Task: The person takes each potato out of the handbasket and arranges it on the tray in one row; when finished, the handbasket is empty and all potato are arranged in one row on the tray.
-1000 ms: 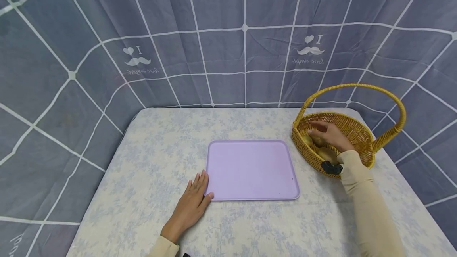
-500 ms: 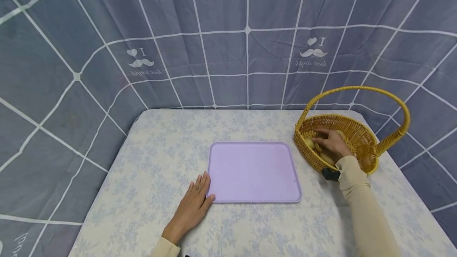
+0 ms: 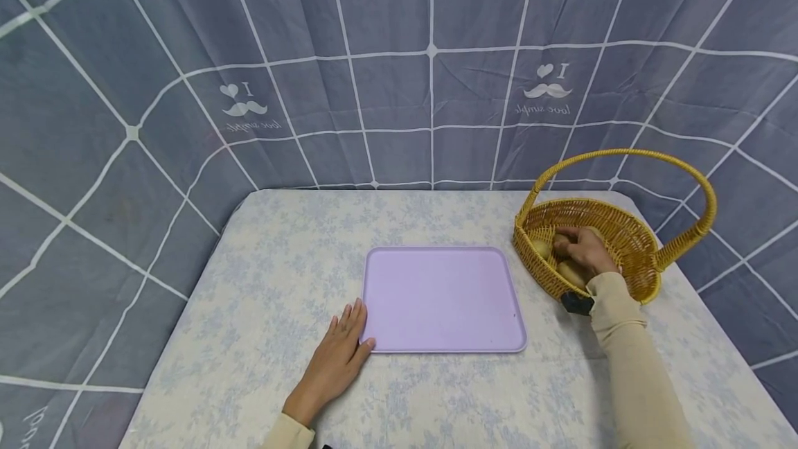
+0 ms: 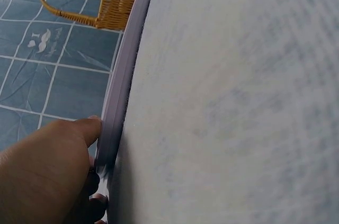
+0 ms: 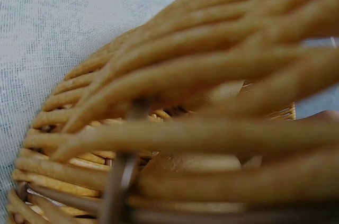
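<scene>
Holding what looks like a brown potato [image 3: 562, 246] low inside a wicker basket [image 3: 541, 278], a person's right hand [image 3: 588, 251] has its fingers curled round it, as far as the head view shows; the basket's weave hides the grasp in the right wrist view; a paler potato [image 3: 541, 249] lies beside the held one, and a larger tan potato [image 3: 572, 274] lies nearer the wearer; the basket stands on the right of the cloth-covered table [image 3: 262, 296], its arched handle [image 3: 623, 152] upright. The brown potato should be firm and fairly dense, its dry skin not slippery, hard to crush but able to bruise; the widest part of its sides seems the surest hold, thumb opposite fingers. The left hand [image 3: 335, 353] lies with straight fingers close together, touching the near-left edge of a lilac tray [image 3: 442, 300]; the tray looks light, stiff and smooth, likely to slide if nudged; its raised rim would give the best hold.
</scene>
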The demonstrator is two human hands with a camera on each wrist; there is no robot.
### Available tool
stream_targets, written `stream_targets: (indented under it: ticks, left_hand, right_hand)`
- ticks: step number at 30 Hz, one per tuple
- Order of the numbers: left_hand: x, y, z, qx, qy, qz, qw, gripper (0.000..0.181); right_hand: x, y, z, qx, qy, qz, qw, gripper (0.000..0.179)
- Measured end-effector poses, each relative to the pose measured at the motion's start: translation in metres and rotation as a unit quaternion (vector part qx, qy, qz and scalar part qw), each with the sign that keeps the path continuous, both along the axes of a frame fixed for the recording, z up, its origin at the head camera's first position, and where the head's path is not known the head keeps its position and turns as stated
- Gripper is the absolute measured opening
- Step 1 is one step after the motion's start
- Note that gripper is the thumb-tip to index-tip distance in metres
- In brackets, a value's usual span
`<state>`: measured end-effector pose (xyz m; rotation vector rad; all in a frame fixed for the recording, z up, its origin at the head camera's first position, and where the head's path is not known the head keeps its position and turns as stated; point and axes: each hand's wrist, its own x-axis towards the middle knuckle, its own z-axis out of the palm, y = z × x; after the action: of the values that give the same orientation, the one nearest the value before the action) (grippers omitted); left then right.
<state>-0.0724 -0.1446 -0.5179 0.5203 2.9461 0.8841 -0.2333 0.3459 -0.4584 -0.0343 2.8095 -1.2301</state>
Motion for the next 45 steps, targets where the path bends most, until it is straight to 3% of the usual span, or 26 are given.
stream_targets:
  ticks: [4,11,15,18,21,23,26,28,32,35,39,45]
  left_hand:
    - [0.001,0.000,0.000,0.001,0.004,0.000,1.0000,0.064]
    - [0.000,0.000,-0.002,0.002,-0.002,0.003,1.0000,0.064]
    - [0.000,0.000,-0.002,0.001,0.001,0.003,1.0000,0.063]
    - [0.000,0.000,-0.002,0.001,0.000,0.004,1.0000,0.064]
    - [0.001,-0.001,-0.002,0.002,-0.001,0.005,1.0000,0.065]
    - [0.001,-0.001,-0.002,0.004,-0.001,0.005,1.0000,0.065]
    - [0.000,-0.001,-0.002,0.004,0.006,0.003,1.0000,0.065]
    - [0.000,-0.001,-0.002,0.004,0.013,0.002,0.9999,0.064]
    - [-0.001,0.000,-0.003,0.006,0.022,0.002,0.9997,0.064]
    - [-0.001,0.000,-0.003,0.006,0.024,0.002,0.9997,0.064]
    - [-0.001,0.000,-0.002,0.006,0.023,0.001,0.9997,0.064]
    - [0.000,0.000,-0.003,0.007,0.016,0.001,0.9998,0.063]
  right_hand:
    - [-0.001,0.000,-0.002,0.022,0.018,-0.003,0.9996,0.047]
    - [0.005,-0.002,0.004,-0.052,-0.014,-0.011,0.9985,0.052]
    - [0.013,-0.004,0.016,-0.058,0.002,-0.039,0.9975,0.052]
    - [0.021,-0.006,0.024,-0.095,0.024,-0.065,0.9931,0.053]
    - [0.020,0.001,0.012,-0.178,0.064,-0.073,0.9793,0.057]
    - [0.029,-0.006,0.021,-0.190,0.083,-0.068,0.9759,0.058]
    - [0.045,-0.025,0.039,-0.182,0.115,-0.048,0.9754,0.059]
    - [0.062,-0.049,0.064,-0.157,0.125,-0.038,0.9789,0.056]
    - [0.067,-0.075,0.070,-0.210,0.151,0.007,0.9658,0.053]
    - [0.066,-0.099,0.069,-0.248,0.152,0.044,0.9559,0.052]
    - [0.061,-0.138,0.058,-0.260,0.151,0.094,0.9490,0.049]
    - [0.058,-0.198,0.036,-0.255,0.122,0.128,0.9507,0.048]
